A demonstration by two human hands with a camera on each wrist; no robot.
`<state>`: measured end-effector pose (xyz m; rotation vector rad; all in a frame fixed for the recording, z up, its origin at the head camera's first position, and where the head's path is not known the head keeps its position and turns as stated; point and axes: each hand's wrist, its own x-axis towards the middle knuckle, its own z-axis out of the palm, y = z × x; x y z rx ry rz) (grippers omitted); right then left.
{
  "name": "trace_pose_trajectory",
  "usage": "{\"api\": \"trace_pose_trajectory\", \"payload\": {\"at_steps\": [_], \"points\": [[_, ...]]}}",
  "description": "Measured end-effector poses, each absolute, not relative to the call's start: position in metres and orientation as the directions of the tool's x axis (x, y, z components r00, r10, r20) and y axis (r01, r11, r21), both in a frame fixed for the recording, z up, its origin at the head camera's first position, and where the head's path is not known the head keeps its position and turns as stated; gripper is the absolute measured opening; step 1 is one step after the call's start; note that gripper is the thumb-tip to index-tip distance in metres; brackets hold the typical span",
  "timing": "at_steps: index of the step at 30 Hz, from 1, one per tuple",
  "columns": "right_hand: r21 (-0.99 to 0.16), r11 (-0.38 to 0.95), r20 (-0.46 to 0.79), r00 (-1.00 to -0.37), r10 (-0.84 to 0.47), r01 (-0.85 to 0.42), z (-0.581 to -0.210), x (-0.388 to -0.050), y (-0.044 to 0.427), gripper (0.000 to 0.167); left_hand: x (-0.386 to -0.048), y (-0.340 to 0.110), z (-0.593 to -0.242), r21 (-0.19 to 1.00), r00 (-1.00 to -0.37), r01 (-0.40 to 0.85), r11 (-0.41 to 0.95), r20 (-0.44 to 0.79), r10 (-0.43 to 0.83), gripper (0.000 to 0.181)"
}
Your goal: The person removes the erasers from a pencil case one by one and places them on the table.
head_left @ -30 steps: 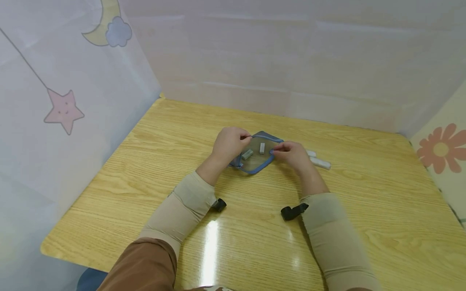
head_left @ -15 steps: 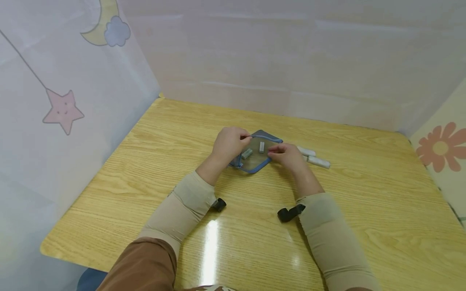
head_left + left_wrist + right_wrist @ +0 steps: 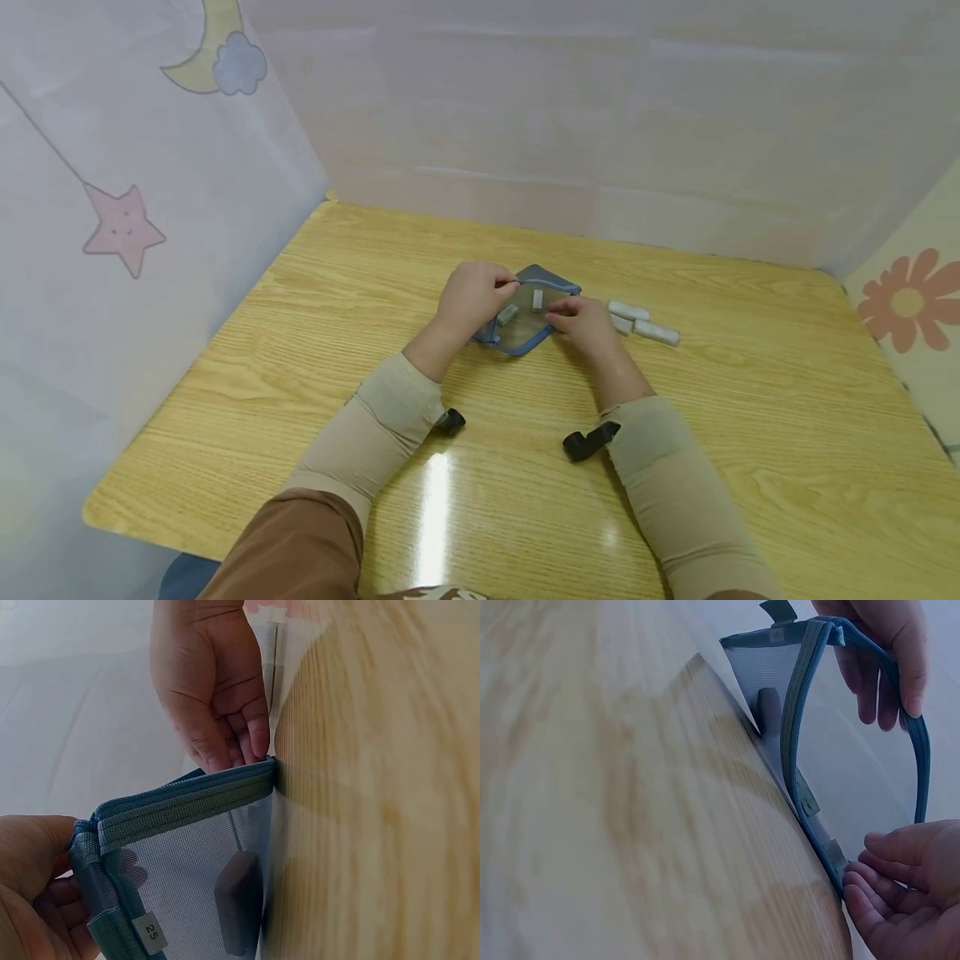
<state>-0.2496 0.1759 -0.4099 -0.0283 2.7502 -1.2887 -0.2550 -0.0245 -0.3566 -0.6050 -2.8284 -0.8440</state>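
Observation:
A mesh pouch with a blue zippered rim lies with its mouth spread. My left hand pinches its far rim; the left wrist view shows this hand beside a "25" tag. Inside are a green block and a white block. At the pouch's right end is my right hand. In the right wrist view that hand has loosely bent fingers at the rim, thumb apart, nothing visibly gripped. Whether its fingertips touch the rim or the mesh, I cannot tell.
Right of my right hand, two white rolls and a shorter white piece lie close together on the wooden table. Papered walls stand behind the table and on both sides.
My right hand has shifted left from the pouch's right rim to over its mouth, uncovering more of the white pieces beside it. My left hand keeps its hold and place.

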Motion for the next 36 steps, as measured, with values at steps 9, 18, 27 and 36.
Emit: {"api": "trace_pose_trajectory", "payload": {"at_steps": [9, 18, 27, 36], "points": [[-0.742, 0.67, -0.035, -0.999, -0.025, 0.01, -0.417, -0.253, 0.169, 0.027, -0.255, -0.025, -0.358, 0.49, -0.904, 0.426, 0.761, 0.245, 0.349, 0.021], [-0.656, 0.754, -0.065, -0.997, -0.05, 0.005, -0.414, -0.253, 0.165, 0.031, -0.256, -0.024, -0.36, 0.486, -0.903, 0.43, 0.761, 0.25, 0.35, 0.02], [-0.669, 0.742, -0.063, -0.992, -0.105, -0.036, -0.412, -0.252, 0.16, 0.03, -0.258, -0.024, -0.361, 0.476, -0.9, 0.435, 0.765, 0.256, 0.353, 0.02], [-0.67, 0.741, -0.084, -0.987, -0.135, -0.044, -0.414, -0.251, 0.156, 0.033, -0.257, -0.024, -0.361, 0.481, -0.897, 0.441, 0.758, 0.269, 0.351, 0.018]]}}
